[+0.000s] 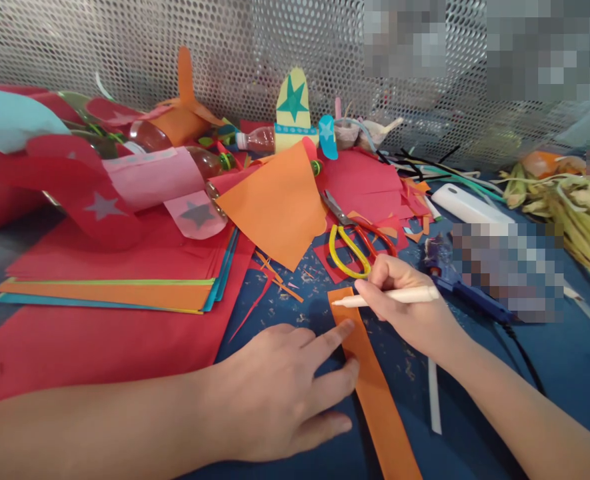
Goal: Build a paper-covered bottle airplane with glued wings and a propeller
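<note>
A long orange paper strip [382, 407] lies on the blue table and runs off the bottom of the view. My left hand [295, 387] rests palm down beside it, fingers spread, the index and middle fingertips pressing on the strip. In my right hand [405, 300] is a slim white marker pen [415, 294], gripped between thumb and fingers. Its tip points left, over the strip's far end; whether it touches the paper I cannot tell. Just beyond the right hand lie scissors [349, 250] with one yellow and one red handle loop.
Coloured paper sheets [115, 293] are stacked at left. Decorated plastic bottles [259, 140] and orange paper [279, 207] lie behind, before a perforated metal screen [215, 40]. A blue glue gun [469, 297] with a black cord, a white strip [433, 397] and dried husks [575, 207] are at right.
</note>
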`<control>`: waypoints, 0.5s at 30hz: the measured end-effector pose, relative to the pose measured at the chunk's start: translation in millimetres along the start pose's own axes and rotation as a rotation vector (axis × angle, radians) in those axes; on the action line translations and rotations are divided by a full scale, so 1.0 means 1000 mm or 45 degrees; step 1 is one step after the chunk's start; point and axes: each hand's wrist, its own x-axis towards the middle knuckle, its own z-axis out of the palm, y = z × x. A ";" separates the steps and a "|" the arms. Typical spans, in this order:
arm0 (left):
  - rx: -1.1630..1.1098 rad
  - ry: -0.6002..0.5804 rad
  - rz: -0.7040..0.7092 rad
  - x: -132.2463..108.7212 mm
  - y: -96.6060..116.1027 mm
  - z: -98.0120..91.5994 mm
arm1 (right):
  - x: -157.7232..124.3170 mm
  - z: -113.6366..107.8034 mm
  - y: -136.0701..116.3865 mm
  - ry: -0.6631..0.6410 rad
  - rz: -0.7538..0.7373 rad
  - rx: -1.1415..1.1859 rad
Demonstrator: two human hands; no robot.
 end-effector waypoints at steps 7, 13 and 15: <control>0.008 0.005 -0.003 0.000 0.001 0.001 | -0.001 -0.005 0.001 0.031 -0.003 -0.126; 0.020 -0.003 0.018 0.001 0.000 -0.001 | 0.000 -0.008 0.003 0.064 -0.026 -0.191; 0.020 -0.012 0.013 0.001 0.000 -0.002 | 0.000 -0.008 0.003 0.073 -0.036 -0.205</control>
